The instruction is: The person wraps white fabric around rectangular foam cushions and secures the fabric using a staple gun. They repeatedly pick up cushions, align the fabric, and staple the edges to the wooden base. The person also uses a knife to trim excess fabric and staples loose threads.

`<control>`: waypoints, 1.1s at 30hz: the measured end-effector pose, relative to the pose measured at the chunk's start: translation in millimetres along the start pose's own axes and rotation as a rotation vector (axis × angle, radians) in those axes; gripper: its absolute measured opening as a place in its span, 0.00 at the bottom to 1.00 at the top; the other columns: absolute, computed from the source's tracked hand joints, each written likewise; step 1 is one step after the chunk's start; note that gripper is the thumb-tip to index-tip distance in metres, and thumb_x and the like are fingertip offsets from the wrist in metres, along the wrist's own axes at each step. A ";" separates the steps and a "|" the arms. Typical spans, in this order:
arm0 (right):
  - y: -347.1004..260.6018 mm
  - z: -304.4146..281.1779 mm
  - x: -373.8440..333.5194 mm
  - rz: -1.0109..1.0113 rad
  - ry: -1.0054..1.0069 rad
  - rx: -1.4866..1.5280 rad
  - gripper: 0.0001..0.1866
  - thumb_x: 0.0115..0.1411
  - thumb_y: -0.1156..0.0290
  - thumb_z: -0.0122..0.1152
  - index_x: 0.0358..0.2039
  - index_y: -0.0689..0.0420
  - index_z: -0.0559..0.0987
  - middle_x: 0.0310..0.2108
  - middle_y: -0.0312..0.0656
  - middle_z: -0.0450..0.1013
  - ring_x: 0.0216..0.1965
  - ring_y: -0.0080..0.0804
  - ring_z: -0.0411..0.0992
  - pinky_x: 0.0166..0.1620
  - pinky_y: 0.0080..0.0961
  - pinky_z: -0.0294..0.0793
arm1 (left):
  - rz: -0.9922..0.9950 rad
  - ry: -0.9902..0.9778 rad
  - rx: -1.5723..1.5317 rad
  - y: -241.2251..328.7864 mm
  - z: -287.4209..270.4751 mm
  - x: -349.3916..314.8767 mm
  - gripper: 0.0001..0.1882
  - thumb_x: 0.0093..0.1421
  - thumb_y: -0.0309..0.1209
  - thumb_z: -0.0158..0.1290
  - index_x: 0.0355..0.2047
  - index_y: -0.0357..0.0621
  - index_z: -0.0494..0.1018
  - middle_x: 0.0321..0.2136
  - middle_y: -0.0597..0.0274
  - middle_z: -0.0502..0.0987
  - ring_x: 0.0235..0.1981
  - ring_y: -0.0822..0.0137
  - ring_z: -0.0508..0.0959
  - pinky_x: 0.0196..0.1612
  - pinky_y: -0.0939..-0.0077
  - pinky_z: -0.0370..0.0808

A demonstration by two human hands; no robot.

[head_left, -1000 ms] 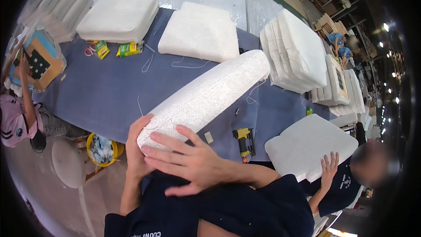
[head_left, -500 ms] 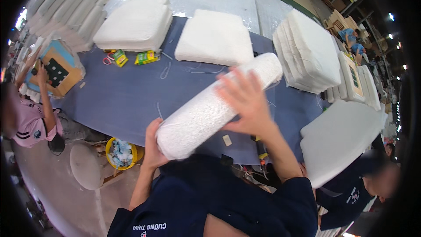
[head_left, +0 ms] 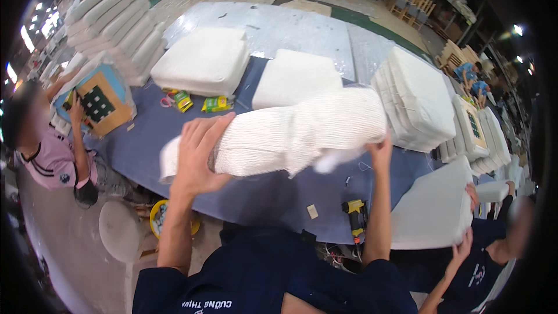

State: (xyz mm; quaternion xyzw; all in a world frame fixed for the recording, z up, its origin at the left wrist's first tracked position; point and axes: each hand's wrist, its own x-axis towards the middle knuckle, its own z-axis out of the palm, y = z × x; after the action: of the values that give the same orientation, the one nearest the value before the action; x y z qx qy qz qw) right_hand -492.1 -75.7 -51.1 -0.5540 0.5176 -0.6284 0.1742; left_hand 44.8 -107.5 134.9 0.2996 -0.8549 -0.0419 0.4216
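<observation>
Cushion [head_left: 261, 139], one, white and ribbed, is up off the blue table [head_left: 256, 203], lying crosswise above its middle. My left hand [head_left: 200, 160] clasps it near the left end, fingers over the top; my right hand [head_left: 381, 151] grips the lower corner of the right end. Just changed: it has swung from slanting to nearly level, my right hand has gone from sweeping its side to its far end, and cloth now bunches past the middle with a flap hanging. For the work, I judge the piece is being turned and its cloth isn't smooth yet.

Near edge of table: one yellow staple gun [head_left: 356, 218], one small tan chip [head_left: 313, 211]. Toward the far left corner: two green-yellow packets [head_left: 217, 104], one pair of scissors [head_left: 168, 100]. Far edge: two white blocks, left one [head_left: 200, 61] and middle one [head_left: 298, 78]. Right side: one white stack [head_left: 412, 102], layers too merged to count. Beside the table, two co-workers: pink shirt [head_left: 64, 168] left, dark shirt [head_left: 482, 256] right, holding a white slab [head_left: 430, 209].
</observation>
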 end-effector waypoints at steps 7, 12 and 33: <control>11.9 115.8 -166.9 0.638 -0.273 -0.051 0.16 0.69 0.60 0.71 0.44 0.62 0.86 0.36 0.44 0.85 0.40 0.34 0.83 0.48 0.32 0.81 | -0.078 -0.449 0.442 62.6 61.2 30.1 0.50 0.43 0.38 0.76 0.69 0.53 0.72 0.59 0.54 0.75 0.59 0.51 0.74 0.64 0.54 0.68; -93.4 131.5 -155.5 0.605 -0.116 0.721 0.27 0.73 0.49 0.65 0.56 0.63 0.83 0.50 0.42 0.83 0.53 0.29 0.79 0.59 0.31 0.75 | -0.068 -0.458 0.428 69.6 59.3 12.1 0.53 0.40 0.37 0.77 0.71 0.54 0.71 0.60 0.54 0.74 0.60 0.50 0.74 0.65 0.50 0.67; -114.1 191.7 -108.6 0.637 0.119 0.672 0.15 0.78 0.61 0.61 0.34 0.56 0.82 0.26 0.26 0.72 0.29 0.11 0.66 0.30 0.19 0.63 | 0.075 -0.621 0.421 66.0 83.1 61.3 0.54 0.37 0.30 0.76 0.70 0.49 0.71 0.65 0.54 0.74 0.65 0.47 0.74 0.68 0.48 0.66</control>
State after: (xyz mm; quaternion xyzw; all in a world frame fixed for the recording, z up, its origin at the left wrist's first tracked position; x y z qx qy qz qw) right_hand -248.3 -31.4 -39.6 -0.2435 0.4388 -0.7069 0.4984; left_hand -77.2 -102.1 145.7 0.3212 -0.9422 0.0614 0.0725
